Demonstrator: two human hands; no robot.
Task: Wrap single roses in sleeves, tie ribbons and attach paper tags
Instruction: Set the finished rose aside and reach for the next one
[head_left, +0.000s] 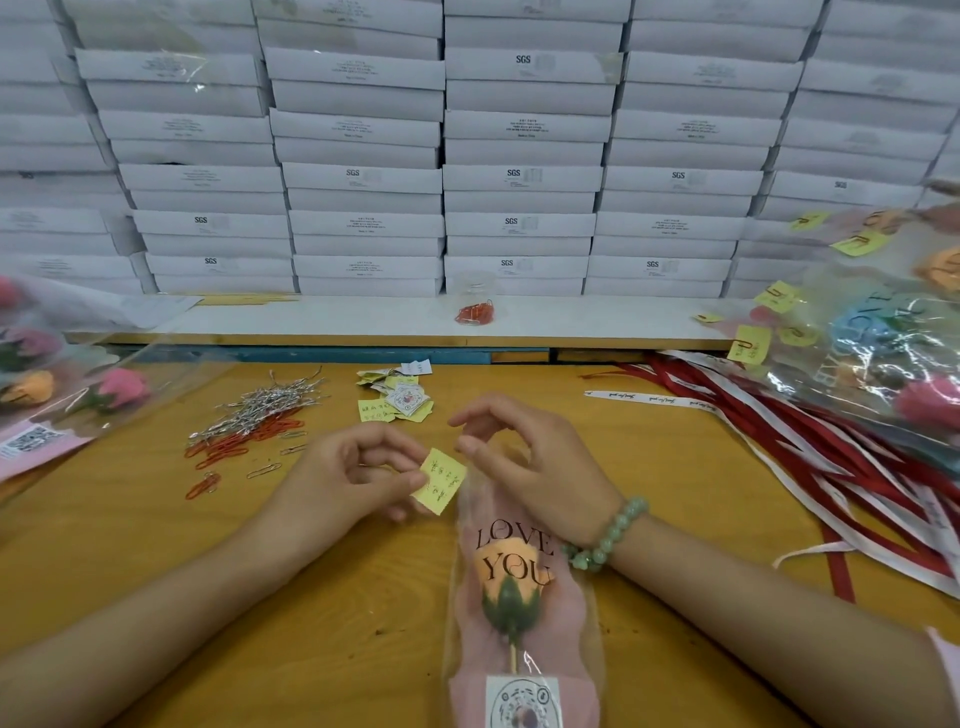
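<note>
So far: orange rose (511, 571) already inside the "LOVE YOU" sleeve (571, 618), lying mid-table (156, 545) at the near edge, bloom pointing away.
Left hand (358, 467): pinching a yellow paper tag (439, 480) against the sleeve's open top edge.
Right hand (530, 462): resting over the sleeve mouth, fingers curled; cannot tell whether grasping anything.
Left to do: tag not yet fastened, probably with one of the paper clips (228, 447) scattered left of the hands; no ribbon seen on this rose, ribbons (779, 431) waiting toward the right edge.
Batch: tagged roses (878, 332) heaped at the right edge, untagged sleeved roses (119, 389) at the left edge.
</note>
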